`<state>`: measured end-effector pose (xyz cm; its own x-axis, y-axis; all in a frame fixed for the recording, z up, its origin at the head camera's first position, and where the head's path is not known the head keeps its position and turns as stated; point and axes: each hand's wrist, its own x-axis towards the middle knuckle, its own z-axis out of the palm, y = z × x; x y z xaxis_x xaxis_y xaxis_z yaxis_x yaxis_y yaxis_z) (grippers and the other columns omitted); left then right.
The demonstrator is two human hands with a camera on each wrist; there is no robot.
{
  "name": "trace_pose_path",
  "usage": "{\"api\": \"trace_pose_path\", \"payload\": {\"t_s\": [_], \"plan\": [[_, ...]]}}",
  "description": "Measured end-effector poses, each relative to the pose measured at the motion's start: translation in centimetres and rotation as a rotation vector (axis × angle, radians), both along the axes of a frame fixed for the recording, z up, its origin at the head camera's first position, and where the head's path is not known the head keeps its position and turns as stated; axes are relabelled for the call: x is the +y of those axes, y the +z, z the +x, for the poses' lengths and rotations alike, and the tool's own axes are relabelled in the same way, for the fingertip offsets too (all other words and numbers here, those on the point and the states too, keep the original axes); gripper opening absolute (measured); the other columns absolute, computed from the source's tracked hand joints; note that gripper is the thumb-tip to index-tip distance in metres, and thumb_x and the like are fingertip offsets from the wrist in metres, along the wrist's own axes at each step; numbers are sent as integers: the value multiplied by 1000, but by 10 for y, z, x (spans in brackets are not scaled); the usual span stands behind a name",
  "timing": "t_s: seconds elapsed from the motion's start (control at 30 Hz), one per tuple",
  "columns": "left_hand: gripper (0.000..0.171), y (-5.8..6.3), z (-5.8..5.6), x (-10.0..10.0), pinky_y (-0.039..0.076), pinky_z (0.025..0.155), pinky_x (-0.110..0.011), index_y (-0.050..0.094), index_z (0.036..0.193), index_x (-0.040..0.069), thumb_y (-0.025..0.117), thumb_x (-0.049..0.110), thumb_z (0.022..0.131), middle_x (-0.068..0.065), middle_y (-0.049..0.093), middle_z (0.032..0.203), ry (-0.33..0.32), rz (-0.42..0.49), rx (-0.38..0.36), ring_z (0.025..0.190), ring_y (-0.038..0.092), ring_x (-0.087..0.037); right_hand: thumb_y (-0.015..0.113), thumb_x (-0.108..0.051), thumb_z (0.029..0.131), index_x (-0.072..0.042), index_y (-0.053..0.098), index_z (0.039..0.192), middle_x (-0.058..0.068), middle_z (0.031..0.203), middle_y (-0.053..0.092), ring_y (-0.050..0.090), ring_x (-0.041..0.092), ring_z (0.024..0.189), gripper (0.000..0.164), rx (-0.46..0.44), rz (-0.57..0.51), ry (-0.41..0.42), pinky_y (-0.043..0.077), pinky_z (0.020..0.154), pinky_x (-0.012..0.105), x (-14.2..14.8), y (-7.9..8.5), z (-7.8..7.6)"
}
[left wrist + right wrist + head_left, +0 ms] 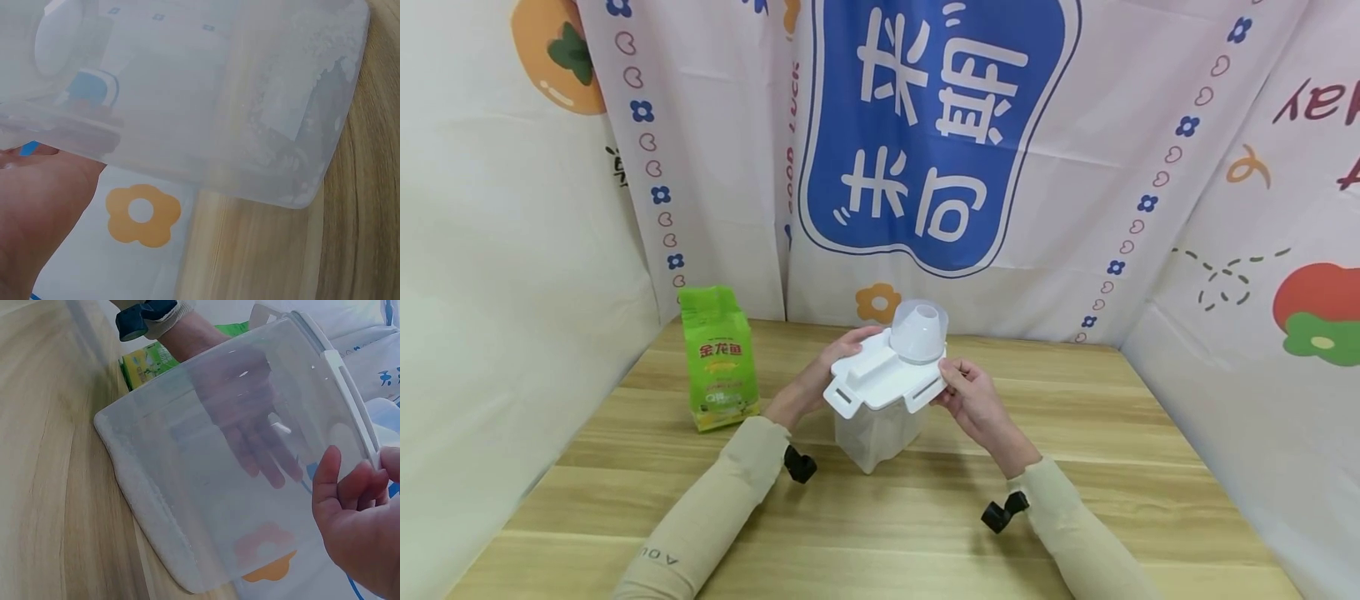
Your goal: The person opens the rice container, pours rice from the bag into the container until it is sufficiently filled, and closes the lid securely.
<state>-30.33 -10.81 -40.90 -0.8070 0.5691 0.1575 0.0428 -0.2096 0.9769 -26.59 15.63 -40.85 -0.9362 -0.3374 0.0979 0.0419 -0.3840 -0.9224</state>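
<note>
A translucent plastic storage container stands on the table with its white lid on top. A clear cap covers a white spout at the lid's far end. White grainy contents lie along the bottom. My left hand holds the lid's far left edge; through the walls, several of its fingers show stretched along the side. With thumb and curled fingers, my right hand pinches the lid's right edge, just beside the cap.
A green packaged bag with red lettering stands upright to the left of the container. The wooden table ends at a printed cloth backdrop behind. Cloth walls rise on both sides. Black wrist mounts sit at the sleeves.
</note>
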Motion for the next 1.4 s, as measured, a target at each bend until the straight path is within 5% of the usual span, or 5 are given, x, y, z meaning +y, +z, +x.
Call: {"api": "trace_pose_path", "payload": {"t_s": [0.37, 0.63, 1.1, 1.4], "plan": [[51, 9, -3, -12, 55, 77, -29, 29, 154, 19, 35, 30, 103, -11, 46, 140, -8, -170, 14, 97, 61, -16, 52, -24, 103, -11, 58, 87, -4, 69, 55, 56, 7, 60, 22, -19, 55, 3, 54, 60, 22, -2, 3, -1], [49, 23, 6, -22, 54, 92, -38, 41, 148, 17, 43, 38, 104, -15, 52, 139, 101, -340, 59, 112, 60, -22, 46, -29, 105, -10, 62, 95, -3, 76, 69, 60, 8, 59, 26, 12, 83, 44, 53, 57, 22, 1, 2, -1], [41, 47, 43, -16, 58, 81, -35, 54, 136, 13, 48, 38, 103, -12, 60, 132, 356, -625, 379, 110, 63, -29, 46, -29, 105, -10, 61, 93, -5, 62, 53, 50, 8, 53, 27, 22, 115, 47, 52, 55, 22, 0, 2, -2], [50, 57, 63, -8, 51, 98, -50, 56, 134, 14, 49, 50, 100, -12, 55, 139, 372, -802, 522, 123, 56, -30, 47, -31, 104, -9, 60, 93, -5, 65, 53, 48, 7, 54, 27, 39, 126, 50, 52, 56, 22, 0, 4, 6]]}}
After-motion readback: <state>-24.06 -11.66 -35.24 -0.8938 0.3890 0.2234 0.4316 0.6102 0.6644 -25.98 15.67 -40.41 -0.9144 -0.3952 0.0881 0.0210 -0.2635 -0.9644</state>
